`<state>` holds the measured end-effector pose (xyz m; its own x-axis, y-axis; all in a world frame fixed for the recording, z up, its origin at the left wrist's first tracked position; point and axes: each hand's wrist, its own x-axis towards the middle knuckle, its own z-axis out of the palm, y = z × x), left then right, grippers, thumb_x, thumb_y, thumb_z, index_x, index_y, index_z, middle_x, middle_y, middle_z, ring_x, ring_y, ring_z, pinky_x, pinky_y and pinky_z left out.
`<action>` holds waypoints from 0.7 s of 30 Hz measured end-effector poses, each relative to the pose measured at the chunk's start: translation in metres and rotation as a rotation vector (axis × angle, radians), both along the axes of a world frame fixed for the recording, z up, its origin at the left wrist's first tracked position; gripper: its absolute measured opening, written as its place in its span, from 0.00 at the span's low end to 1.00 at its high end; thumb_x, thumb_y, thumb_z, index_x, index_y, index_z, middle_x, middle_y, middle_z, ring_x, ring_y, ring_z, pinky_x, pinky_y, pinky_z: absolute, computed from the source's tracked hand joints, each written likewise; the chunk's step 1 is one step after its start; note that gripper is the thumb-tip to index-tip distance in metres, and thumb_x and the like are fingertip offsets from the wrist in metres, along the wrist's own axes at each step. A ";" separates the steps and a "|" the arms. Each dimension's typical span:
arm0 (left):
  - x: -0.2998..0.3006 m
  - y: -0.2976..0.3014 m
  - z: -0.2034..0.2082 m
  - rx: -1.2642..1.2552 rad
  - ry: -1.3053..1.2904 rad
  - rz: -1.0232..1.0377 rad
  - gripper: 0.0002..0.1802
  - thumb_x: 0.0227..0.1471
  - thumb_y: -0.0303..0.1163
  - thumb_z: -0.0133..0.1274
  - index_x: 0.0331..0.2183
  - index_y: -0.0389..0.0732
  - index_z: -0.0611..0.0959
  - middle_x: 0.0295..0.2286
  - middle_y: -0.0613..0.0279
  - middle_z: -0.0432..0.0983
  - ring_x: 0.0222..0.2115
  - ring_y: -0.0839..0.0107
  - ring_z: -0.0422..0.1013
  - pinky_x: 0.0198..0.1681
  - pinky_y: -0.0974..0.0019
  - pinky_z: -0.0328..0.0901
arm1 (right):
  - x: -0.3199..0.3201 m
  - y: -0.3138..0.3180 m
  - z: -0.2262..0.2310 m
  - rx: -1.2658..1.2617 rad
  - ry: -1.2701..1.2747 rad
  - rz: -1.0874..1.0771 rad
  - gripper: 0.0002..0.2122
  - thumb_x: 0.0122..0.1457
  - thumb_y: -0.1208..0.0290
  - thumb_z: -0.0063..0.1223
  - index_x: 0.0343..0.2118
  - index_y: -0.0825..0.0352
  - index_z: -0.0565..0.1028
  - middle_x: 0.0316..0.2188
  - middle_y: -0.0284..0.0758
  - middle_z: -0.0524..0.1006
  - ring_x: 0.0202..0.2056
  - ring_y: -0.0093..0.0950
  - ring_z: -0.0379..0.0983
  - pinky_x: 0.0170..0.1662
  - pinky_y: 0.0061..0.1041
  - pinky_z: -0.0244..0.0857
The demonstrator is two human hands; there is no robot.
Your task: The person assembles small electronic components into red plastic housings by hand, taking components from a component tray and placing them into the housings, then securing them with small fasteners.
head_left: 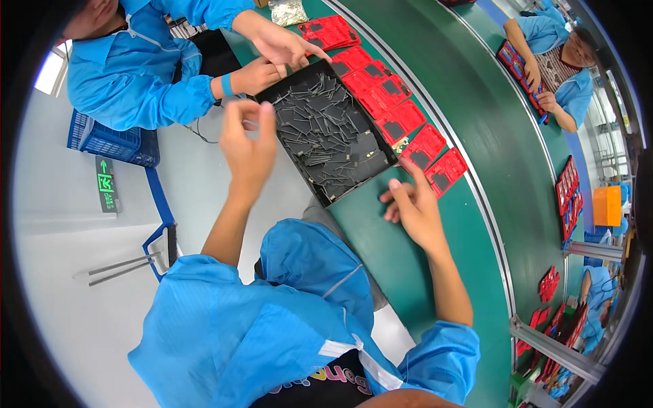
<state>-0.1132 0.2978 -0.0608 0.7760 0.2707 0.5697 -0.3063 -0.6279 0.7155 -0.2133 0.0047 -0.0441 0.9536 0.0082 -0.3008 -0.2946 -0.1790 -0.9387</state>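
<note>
My left hand [250, 149] is raised beside the left edge of a black tray [362, 184]. Its fingers are loosely bent, the thumb stands apart from them, and I see nothing held. Many thin dark grey strip-like pieces [316, 119] lie jumbled in the tray. Past the tray's near right corner, my right hand [416, 211] hovers over the green table [381, 234]. Its index finger points toward the nearest red panel [447, 171], with thumb apart and the other fingers curled. A small gold-and-white piece [400, 145] sits between the tray and the red panels.
Red panels with dark rectangles [391, 95] form a row along the tray's right side. A co-worker's hands [272, 58] are at the tray's far end, near a clear bag of pale bits [287, 12]. A green conveyor belt [469, 88] runs beyond a metal rail.
</note>
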 end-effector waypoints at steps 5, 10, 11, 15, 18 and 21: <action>0.027 0.035 -0.036 -0.097 0.456 0.025 0.34 0.62 0.52 0.54 0.50 0.27 0.71 0.22 0.57 0.75 0.25 0.65 0.75 0.34 0.62 0.69 | 0.042 0.031 0.002 -0.113 0.049 0.033 0.24 0.70 0.62 0.50 0.63 0.72 0.64 0.24 0.39 0.79 0.19 0.23 0.77 0.20 0.22 0.67; 0.023 0.017 -0.040 -0.511 0.607 -0.109 0.37 0.66 0.50 0.47 0.56 0.23 0.64 0.20 0.57 0.75 0.15 0.67 0.73 0.19 0.67 0.67 | 0.047 0.028 -0.012 0.048 0.020 0.030 0.19 0.72 0.72 0.36 0.63 0.74 0.64 0.25 0.43 0.80 0.22 0.29 0.81 0.19 0.22 0.71; 0.021 0.013 -0.034 -0.489 0.601 -0.107 0.35 0.66 0.46 0.46 0.56 0.21 0.64 0.20 0.57 0.74 0.15 0.68 0.72 0.20 0.67 0.67 | 0.045 0.031 -0.010 0.035 0.023 0.019 0.20 0.72 0.73 0.36 0.63 0.75 0.63 0.25 0.44 0.80 0.23 0.30 0.82 0.19 0.23 0.72; 0.025 0.012 -0.048 -0.380 0.532 -0.003 0.28 0.65 0.40 0.45 0.53 0.23 0.69 0.20 0.57 0.71 0.15 0.70 0.69 0.19 0.65 0.64 | 0.033 0.036 0.005 0.018 0.034 -0.021 0.21 0.70 0.76 0.36 0.65 0.76 0.62 0.26 0.46 0.80 0.25 0.32 0.83 0.20 0.23 0.73; 0.027 0.005 -0.024 -0.267 0.501 -0.055 0.27 0.64 0.39 0.46 0.54 0.25 0.69 0.20 0.57 0.70 0.17 0.71 0.67 0.22 0.64 0.62 | 0.016 0.028 0.028 0.038 0.053 -0.111 0.22 0.69 0.77 0.37 0.65 0.75 0.62 0.28 0.45 0.80 0.25 0.33 0.83 0.20 0.23 0.73; 0.030 -0.004 0.014 -0.152 0.483 -0.134 0.27 0.63 0.40 0.47 0.53 0.25 0.70 0.19 0.61 0.66 0.20 0.68 0.63 0.29 0.61 0.62 | -0.014 0.033 0.041 0.126 0.107 -0.242 0.22 0.69 0.77 0.38 0.66 0.75 0.61 0.27 0.46 0.80 0.26 0.33 0.83 0.20 0.24 0.73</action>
<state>-0.0834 0.2943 -0.0463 0.9742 0.2024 0.0999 0.0107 -0.4836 0.8752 -0.2270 0.0377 -0.0029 0.8951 -0.1722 -0.4112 -0.4135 0.0243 -0.9102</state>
